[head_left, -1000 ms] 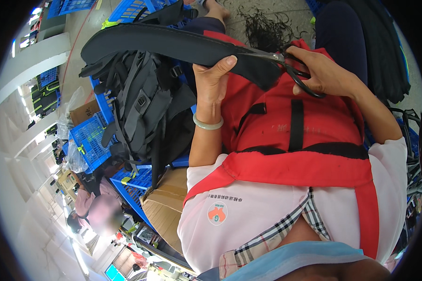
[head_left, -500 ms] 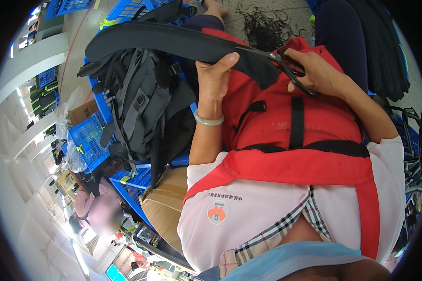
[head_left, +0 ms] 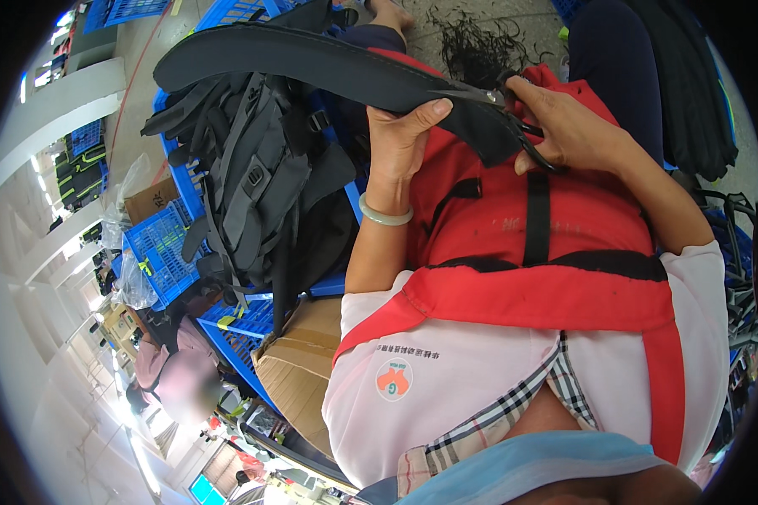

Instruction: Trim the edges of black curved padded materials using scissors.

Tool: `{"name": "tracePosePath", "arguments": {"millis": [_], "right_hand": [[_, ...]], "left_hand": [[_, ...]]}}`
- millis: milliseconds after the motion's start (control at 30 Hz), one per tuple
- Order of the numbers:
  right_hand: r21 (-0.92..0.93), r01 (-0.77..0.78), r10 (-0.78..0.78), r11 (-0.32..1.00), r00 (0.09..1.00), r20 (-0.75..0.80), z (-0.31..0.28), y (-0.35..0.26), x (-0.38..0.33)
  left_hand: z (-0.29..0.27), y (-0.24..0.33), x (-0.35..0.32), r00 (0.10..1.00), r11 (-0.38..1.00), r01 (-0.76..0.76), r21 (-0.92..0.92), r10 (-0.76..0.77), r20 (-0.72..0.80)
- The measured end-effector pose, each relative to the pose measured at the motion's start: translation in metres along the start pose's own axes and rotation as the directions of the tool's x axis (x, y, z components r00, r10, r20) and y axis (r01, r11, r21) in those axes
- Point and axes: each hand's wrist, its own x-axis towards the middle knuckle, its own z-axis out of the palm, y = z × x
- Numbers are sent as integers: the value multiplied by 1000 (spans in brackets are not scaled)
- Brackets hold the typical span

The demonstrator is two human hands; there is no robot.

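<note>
A long, curved black padded strap piece [head_left: 303, 66] stretches from the upper left to above my lap. My left hand [head_left: 406, 139] pinches it from below, the thumb lying on its near face. My right hand [head_left: 571, 126] is wrapped round the dark handles of a pair of scissors [head_left: 485, 96]. The blades point left and lie along the upper edge of the strap's right part. Whether they are biting into anything there is too small to tell. Beneath both hands spreads my red apron [head_left: 480, 219], with a black band down its middle.
A blue crate [head_left: 185, 194] on the left is heaped with black strap pieces with buckles [head_left: 253, 177]. Behind it are another blue crate [head_left: 162, 252] and a cardboard box [head_left: 303, 362]. Black thread scraps [head_left: 480, 46] litter the floor. A person [head_left: 181, 370] sits at the lower left.
My left hand has moved a little to the right along with the strap's right end. The scissors have shifted slightly and their blades now lie further along its edge.
</note>
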Motion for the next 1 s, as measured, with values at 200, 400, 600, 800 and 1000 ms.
{"name": "tracePosePath", "arguments": {"millis": [200, 400, 600, 800, 1000], "right_hand": [[17, -152, 148, 988, 979, 140, -4, -3, 5], [12, -66, 64, 998, 992, 110, -8, 3, -5], [32, 12, -15, 999, 996, 85, -10, 21, -17], [84, -43, 34, 996, 994, 103, -7, 9, -14], [47, -112, 102, 993, 979, 178, -14, -2, -8]], "left_hand": [[6, 4, 1, 1000, 999, 13, -45, -14, -8], [2, 5, 3, 1000, 999, 4, 39, -4, -5], [2, 5, 4, 1000, 1000, 1, -18, -1, -27], [-5, 2, 2, 999, 1000, 7, 5, -8, 38], [-7, 0, 2, 1000, 1000, 13, -19, -12, 25]]}}
